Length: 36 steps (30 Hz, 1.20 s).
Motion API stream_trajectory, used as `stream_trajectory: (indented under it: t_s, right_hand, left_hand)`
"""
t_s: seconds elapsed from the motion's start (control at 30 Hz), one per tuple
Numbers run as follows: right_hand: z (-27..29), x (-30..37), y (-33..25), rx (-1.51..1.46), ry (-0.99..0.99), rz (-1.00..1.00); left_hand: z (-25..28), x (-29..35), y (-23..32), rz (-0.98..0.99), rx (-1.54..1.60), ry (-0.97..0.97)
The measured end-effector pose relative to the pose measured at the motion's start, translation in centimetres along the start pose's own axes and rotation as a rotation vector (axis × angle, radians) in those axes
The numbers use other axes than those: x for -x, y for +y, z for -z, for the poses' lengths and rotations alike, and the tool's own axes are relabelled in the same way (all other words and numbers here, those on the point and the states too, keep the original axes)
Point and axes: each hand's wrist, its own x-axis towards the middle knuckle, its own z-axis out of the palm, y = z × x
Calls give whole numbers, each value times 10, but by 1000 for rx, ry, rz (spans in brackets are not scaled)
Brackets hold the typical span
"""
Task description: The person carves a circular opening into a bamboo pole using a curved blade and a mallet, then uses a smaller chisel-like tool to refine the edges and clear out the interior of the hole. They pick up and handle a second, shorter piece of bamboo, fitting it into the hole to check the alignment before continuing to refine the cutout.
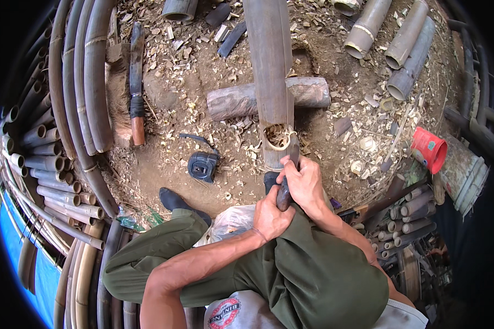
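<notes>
In front of me a thick bamboo pole (pixel 273 60) runs away from my legs, its near part lying across a short log. A cut opening near its close end holds curled pale shavings (pixel 278 136). My left hand (pixel 273 217) is wrapped round the dark rounded handle (pixel 284 198) of a knife. The knife's dark blade (pixel 294 151) points away from me along the right edge of the opening. Closed round the knife just ahead of the handle is my right hand (pixel 304 182), its thumb and fingers pressed together. Part of the blade is hidden by those fingers.
A long knife with a wooden handle (pixel 138 122) lies left, beside several long bamboo poles (pixel 96 77). A dark tape measure (pixel 203 166) sits on the chip-strewn ground. The log (pixel 233 102) supports the pole. Cut bamboo pieces (pixel 368 27) and a red container (pixel 429 149) are to the right.
</notes>
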Motion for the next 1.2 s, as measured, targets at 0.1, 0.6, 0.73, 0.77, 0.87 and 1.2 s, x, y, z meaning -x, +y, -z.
stream_trajectory:
  t_s: [0.1,0.6,0.73,0.77,0.87,1.2]
  right_hand:
    - [3,-9,-9,25,21,-53]
    - [-23,-2,-2,-1157,-653,-433]
    - [-5,5,9,-804,-507,-299]
    - [1,11,8,-673,-495,-244]
    - [14,18,13,-628,-529,-116]
    - [-7,0,1,-962,-585,-416]
  left_hand:
    - [-7,-12,-4,-141,-109,-6]
    - [169,-47,107,-379,-1375,-588]
    - [136,-35,33,-448,-1043,-405]
    - [120,-25,21,-402,-1008,-373]
    - [108,-16,9,-651,-1015,-184]
    - [157,-44,76,-321,-1118,-515]
